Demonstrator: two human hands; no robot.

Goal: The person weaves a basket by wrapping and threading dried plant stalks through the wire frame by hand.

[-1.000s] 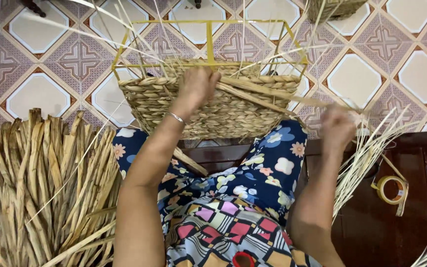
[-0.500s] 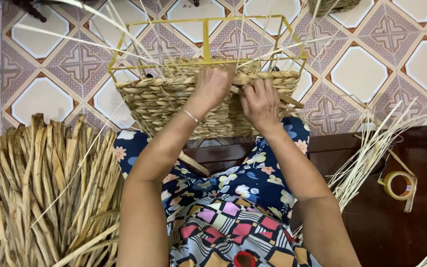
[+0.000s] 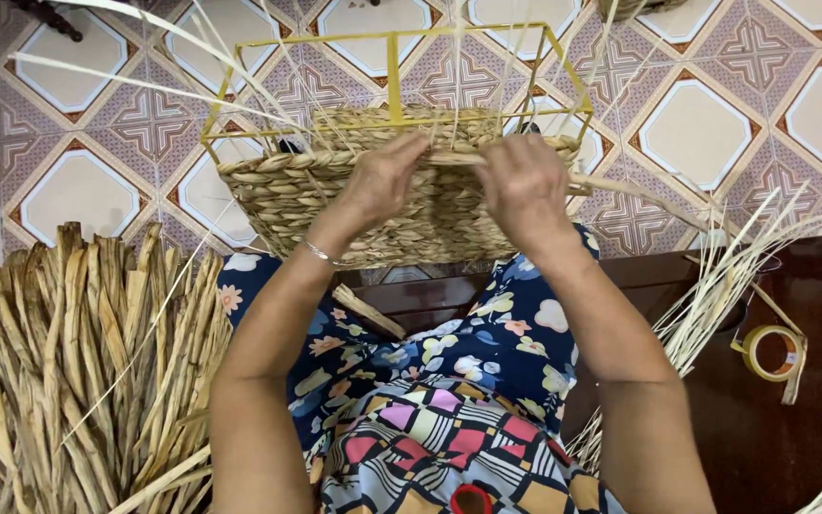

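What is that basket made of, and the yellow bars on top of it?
The tan woven basket looks like twisted dried plant fibre, matte and rough: you can see rope-like plaited rows. The thin yellow rectangular frame looks like painted metal rod, smooth and straight, though it could be plastic. Both hands, left hand and right hand, grip the rim.

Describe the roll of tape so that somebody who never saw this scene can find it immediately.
Start at the dark wooden surface on the right side of the picture, beyond the person's right arm. Near its right edge, just past the bundle of thin pale strips, lies the roll of tape. It is the only round, yellowish ring there; everything around it is long and straight.
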